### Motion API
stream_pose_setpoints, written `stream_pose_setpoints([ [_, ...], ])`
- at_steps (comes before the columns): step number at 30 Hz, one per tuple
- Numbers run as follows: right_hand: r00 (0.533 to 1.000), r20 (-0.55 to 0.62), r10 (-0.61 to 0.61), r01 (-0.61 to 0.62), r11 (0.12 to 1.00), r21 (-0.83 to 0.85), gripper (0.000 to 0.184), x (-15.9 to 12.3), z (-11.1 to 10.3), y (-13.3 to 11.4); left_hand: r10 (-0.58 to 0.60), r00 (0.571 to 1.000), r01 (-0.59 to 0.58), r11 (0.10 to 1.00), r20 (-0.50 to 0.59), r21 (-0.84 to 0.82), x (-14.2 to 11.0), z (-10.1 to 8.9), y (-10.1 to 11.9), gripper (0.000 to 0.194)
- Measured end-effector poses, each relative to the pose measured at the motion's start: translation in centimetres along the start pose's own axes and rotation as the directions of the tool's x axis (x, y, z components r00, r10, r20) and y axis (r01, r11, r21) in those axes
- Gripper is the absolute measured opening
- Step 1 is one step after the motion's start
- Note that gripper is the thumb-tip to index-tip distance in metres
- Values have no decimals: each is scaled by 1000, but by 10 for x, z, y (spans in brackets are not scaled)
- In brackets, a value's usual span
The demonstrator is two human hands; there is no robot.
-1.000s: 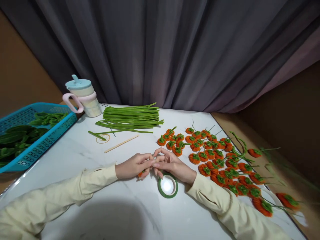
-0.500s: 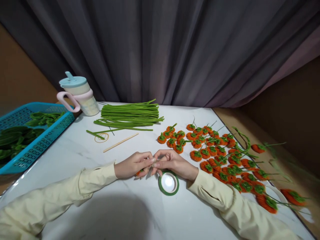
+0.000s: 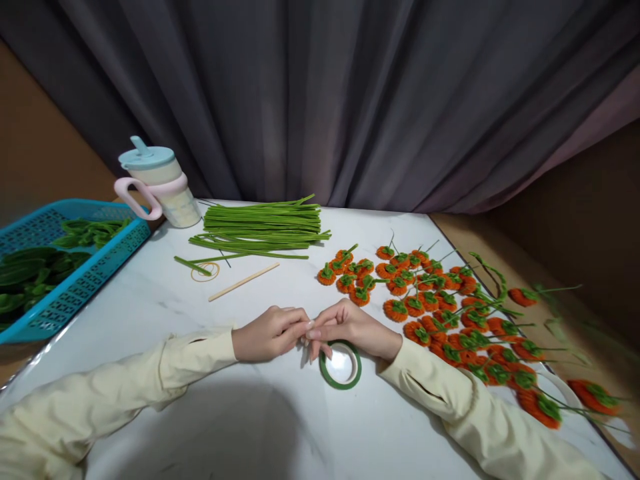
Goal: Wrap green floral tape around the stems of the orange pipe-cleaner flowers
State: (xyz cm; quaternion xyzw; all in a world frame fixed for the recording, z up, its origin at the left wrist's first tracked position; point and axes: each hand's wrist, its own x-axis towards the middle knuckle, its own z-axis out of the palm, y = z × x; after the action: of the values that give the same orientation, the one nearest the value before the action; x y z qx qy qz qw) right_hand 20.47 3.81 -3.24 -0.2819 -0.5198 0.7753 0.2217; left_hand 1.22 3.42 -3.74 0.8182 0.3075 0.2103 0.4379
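Observation:
My left hand is closed, thumb and fingers pinched together at the middle of the table. A little orange showed beneath its fingers in the earlier views; now the fingers hide it. My right hand is closed too, its thumb and forefinger meeting the left fingertips. Whatever lies in that pinch is too small and covered to make out. Just under the right fingers, a roll of green tape lies close to them. To the right are many orange chenille persimmons with green tops, several with thin stems.
Green chenille stems lie bundled at the back. In front are a wooden stick and rubber bands. A lidded cup stands at back left, beside a blue basket of green leaf pieces. A grey curtain hangs behind.
The orange bit under my left fingers has gone out of sight as that hand turned slightly. Both hands stay together; the view has shifted a little.

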Motion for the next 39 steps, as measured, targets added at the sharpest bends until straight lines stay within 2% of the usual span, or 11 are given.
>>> stream_pose_setpoints([
  [4, 1000, 25, 4, -3, 1000, -13, 22, 0, -1, -3, 134, 988, -123, 982, -72, 144, -3, 5, 1, 23],
  [9, 986, 150, 71, -61, 995, -74, 16, 1, -6, -3, 300, 954, -283, 910, -10, 301, -7, 14, 3, 25],
  [16, 893, 416, 173, -82, 970, -228, 14, -2, -9, -3, 338, 934, -357, 886, 116, 296, -16, 28, 13, 21],
  [19, 872, 454, 181, -90, 972, -215, 16, -2, -8, -1, 297, 941, -329, 912, 159, 244, -18, 29, 17, 20],
  [22, 876, 447, 179, -112, 979, -172, 17, -1, -8, 0, 265, 956, -281, 952, 129, 120, -18, 26, 19, 20],
  [25, 846, 489, 213, -138, 973, -185, 20, -2, -12, -1, 96, 989, -75, 982, 115, -174, -16, 20, 19, 22],
  [27, 834, 505, 224, -137, 969, -204, 23, -3, -15, -1, -34, 979, 123, 885, 203, -448, -12, 14, 17, 25],
  [28, 842, 495, 214, -130, 972, -198, 25, -4, -16, 0, -62, 963, 204, 800, 261, -564, -10, 12, 15, 27],
  [30, 868, 457, 193, -121, 976, -182, 30, -4, -17, 2, -55, 944, 285, 636, 326, -717, -4, 7, 11, 30],
  [33, 884, 426, 193, -145, 979, -143, 38, -4, -15, 4, -66, 963, 259, 506, 262, -823, 2, 3, 6, 33],
  [39, 923, 347, 169, -196, 980, 43, 50, 1, -9, 4, -169, 977, 195, 480, 128, -855, 6, 4, -1, 37],
])
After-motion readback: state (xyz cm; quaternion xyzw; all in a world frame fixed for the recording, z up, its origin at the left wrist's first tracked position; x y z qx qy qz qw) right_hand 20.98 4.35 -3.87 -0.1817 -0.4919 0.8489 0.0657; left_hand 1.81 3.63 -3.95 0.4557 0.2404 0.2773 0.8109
